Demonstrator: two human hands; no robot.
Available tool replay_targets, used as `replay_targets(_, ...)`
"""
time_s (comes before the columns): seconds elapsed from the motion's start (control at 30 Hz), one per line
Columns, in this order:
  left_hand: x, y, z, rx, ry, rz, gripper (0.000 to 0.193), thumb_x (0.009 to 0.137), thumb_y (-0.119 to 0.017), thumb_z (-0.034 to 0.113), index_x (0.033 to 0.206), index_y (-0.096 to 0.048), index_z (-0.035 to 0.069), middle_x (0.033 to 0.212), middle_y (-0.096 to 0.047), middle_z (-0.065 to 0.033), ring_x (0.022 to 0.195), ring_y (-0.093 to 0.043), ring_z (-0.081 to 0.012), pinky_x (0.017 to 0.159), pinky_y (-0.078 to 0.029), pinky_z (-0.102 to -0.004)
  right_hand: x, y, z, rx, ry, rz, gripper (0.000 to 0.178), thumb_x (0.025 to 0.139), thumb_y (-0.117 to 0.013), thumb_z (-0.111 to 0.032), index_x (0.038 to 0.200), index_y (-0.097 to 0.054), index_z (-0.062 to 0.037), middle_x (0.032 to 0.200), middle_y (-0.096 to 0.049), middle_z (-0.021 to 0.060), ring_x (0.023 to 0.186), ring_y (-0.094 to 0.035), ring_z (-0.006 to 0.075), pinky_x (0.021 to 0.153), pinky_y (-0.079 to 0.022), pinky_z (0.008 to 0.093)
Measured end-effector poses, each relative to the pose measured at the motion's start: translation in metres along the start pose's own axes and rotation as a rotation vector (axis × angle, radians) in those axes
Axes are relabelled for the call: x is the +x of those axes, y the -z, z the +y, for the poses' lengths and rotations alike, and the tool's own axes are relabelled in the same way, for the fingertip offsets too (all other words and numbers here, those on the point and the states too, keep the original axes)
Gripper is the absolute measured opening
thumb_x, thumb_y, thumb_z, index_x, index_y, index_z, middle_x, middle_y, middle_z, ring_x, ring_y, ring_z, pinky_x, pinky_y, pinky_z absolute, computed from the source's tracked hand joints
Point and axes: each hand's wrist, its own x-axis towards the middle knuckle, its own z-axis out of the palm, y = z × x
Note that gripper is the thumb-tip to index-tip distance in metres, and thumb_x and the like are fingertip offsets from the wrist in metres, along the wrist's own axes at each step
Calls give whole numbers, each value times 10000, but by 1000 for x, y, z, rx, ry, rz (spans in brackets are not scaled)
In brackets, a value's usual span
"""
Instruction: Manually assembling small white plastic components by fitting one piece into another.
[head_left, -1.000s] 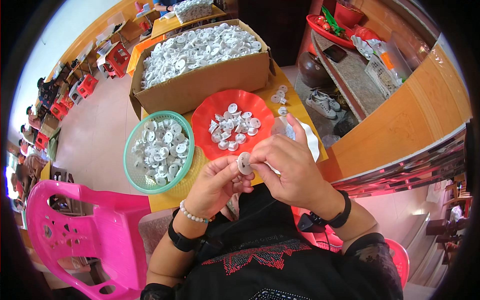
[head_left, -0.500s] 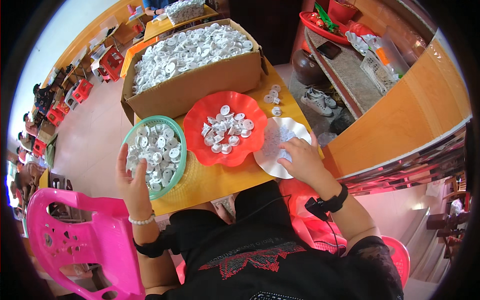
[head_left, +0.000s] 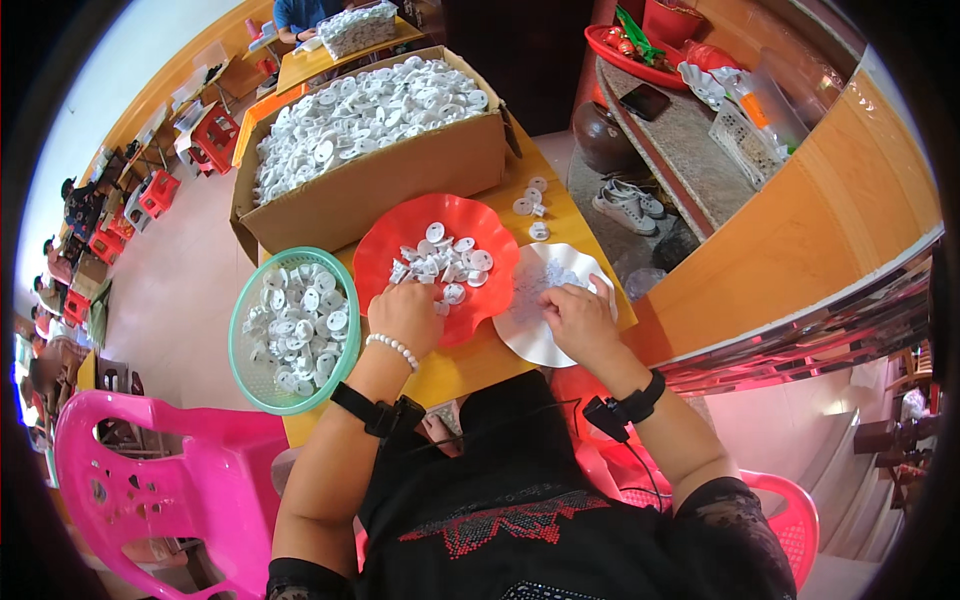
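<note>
My left hand [head_left: 404, 318] is over the near left part of a red wavy-rimmed dish [head_left: 385, 235], fingers curled down among small white round plastic parts [head_left: 452, 262]. Its fingertips are hidden, so what they grip does not show. Over a white scalloped plate [head_left: 530, 340] my right hand [head_left: 580, 322] is closed in a pinch, and whatever is in it is too small to make out. Tiny translucent pieces [head_left: 560, 275] lie on that plate. To the left of the dish, a green mesh basket [head_left: 237, 345] holds many similar white parts [head_left: 300, 320].
Behind the dishes stands a big open cardboard box [head_left: 400, 190], heaped with white parts. Several loose white parts [head_left: 538, 205] lie on the yellow table [head_left: 440, 380] at its right. A pink chair [head_left: 190, 480] is at my left, a wooden panel [head_left: 760, 240] at the right.
My left hand has moved right from the green basket's edge to the red dish and gone from open to curled. The right hand has shifted slightly left over the white plate.
</note>
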Motion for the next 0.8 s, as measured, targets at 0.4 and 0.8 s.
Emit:
replay_targets(0.4,13,-1,6,101,80,-64,172,737,-710,291,847,-752,166,846,-707,-111,794,-677,-300,711,-539,-403,8,14,10,114,-17,17,172,840,-594,-101,974,-702,-95,917,-681,110,891,-637,299,939,-427,454)
replay_targets(0.8,-59,45,-2,-2074,328,-252,265,948,-606,172,1171,-597,30,1094,-674,-91,985,-678,-211,706,-578,-277,10,47,-1,926,-315,-170,141,872,-569,-20,970,-670,1,849,-635,-4,773,-567,63,710,-471,227)
